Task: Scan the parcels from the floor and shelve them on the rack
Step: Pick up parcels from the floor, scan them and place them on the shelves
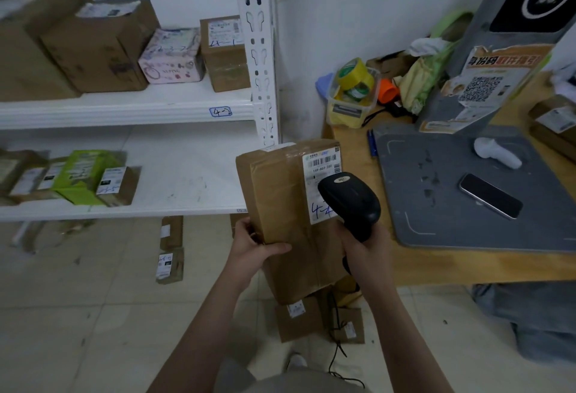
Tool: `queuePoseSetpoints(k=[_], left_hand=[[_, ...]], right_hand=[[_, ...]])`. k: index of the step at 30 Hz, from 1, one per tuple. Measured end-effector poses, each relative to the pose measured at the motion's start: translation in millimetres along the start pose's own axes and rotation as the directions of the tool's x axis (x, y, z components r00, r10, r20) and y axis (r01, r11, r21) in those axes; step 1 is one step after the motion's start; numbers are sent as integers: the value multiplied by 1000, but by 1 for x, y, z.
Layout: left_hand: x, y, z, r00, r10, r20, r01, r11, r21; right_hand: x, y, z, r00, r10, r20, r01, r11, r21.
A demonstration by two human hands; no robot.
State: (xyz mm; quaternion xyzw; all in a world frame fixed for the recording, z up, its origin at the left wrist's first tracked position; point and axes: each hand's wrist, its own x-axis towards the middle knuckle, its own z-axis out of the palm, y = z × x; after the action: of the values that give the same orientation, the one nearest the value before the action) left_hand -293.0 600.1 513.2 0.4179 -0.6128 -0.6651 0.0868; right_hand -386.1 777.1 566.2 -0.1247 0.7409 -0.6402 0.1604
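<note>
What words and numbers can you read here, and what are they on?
"4-2": sticker on the upper shelf edge.
"159-403-200": printed label on the held parcel.
"4-": handwritten lower on that label, the rest behind the scanner.
Poster print and shelved parcels' labels: too blurred.

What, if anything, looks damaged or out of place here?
The QR poster on the grey stand is torn and peeling at its edges. Otherwise nothing stands out: left hand holds the parcel, right hand aims the scanner at its label.
</note>
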Motion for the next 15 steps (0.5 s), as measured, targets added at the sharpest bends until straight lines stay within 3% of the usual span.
queuePoseSetpoints(k=[15], left_hand=[[-6, -7, -6, 1000, -16, -13, 17, 998, 62]], right_hand=[[-11, 3, 8, 1000, 18, -25, -18, 999, -37]])
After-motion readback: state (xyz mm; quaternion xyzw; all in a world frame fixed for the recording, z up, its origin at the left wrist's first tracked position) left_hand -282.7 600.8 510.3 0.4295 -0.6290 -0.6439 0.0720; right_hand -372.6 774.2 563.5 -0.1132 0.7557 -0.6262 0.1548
